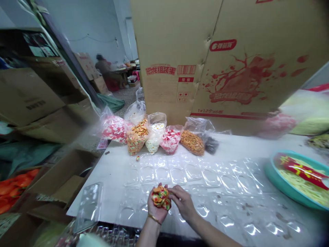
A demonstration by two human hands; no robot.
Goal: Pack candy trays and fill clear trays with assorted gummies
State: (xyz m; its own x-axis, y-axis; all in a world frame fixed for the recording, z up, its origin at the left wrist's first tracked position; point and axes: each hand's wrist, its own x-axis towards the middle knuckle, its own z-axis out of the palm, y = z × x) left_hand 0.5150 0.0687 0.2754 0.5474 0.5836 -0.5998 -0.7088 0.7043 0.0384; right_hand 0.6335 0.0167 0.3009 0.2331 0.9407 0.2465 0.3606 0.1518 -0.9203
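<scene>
Two bare hands meet above the near side of a white worktop (115, 161). The left hand (157, 212), a gold-coloured bangle (154, 218) at its wrist, is turned palm up and cupped under a heap of small orange pieces flecked with green and red (160, 197). The hollow of the palm probably serves to stop the loose heap from spilling. The right hand (183, 202) comes in from the side, thumb and fingers drawn together at the heap's edge; whether they grasp a piece, I cannot tell.

Below the hands, clear plastic trays with rounded hollows (177, 171) lie side by side, presumably laid flat so that every hollow faces up within reach. Dark bits show on those toward the right.

Along the worktop's far edge stand several clear plastic bags. One, filled with orange flecked pieces (135, 142), matches the heap in colour; beside it are a bag of white pieces (153, 144) and a bag of red and white pieces (171, 140). Lined up behind the trays, they seem placed to leave the front free. A turquoise plastic basin (269, 171) at the right holds pale yellow strips and a red packet with yellow print (304, 170).
</scene>
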